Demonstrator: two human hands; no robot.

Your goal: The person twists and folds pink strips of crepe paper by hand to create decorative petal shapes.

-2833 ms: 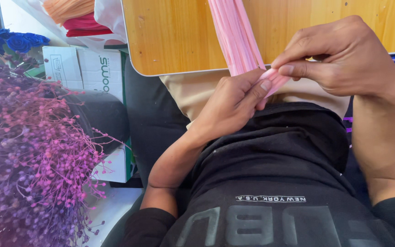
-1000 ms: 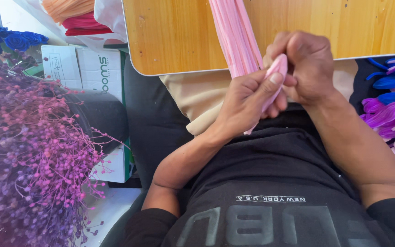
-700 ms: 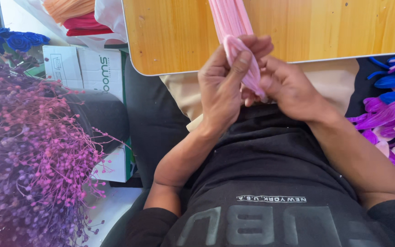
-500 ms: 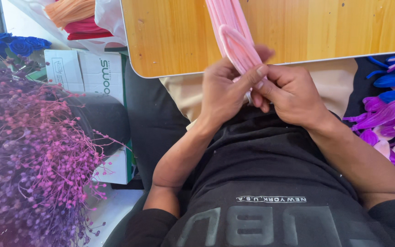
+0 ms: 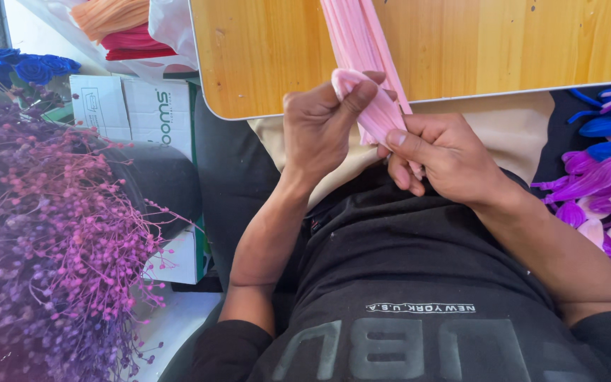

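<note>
Pink strips run as a bundle down the wooden surface and over its near edge into both hands, above our lap. Going big to small:

- Surface: carries the bundle's far end, so we judge it best to keep that length flat on it and not drag it off while folding.
- Bundle: near end hangs past the edge. Some tension along it should stop the strips fanning out.
- Left hand: grip closed on the folded pink loop, thumb on top, loop raised just over the edge. Pinch at the fold, not below, so the loop keeps its size.
- Right hand: grip closed around the strips just under the loop, fingers curled, thumb pressing toward the left hand. It's the anchor; we'd hold it steady and let the left do the shaping.
- Strip ends: hidden inside the right fist, can't tell how they lie.

Versus 0.5 s ago: the hands were touching, both at the fold right at the edge. Now the left has lifted and the loop stands clear above the right, rounder and more visible. Right hand has dropped slightly toward the lap. Purple dried flowers at left and purple and blue petals at right are unchanged.
</note>
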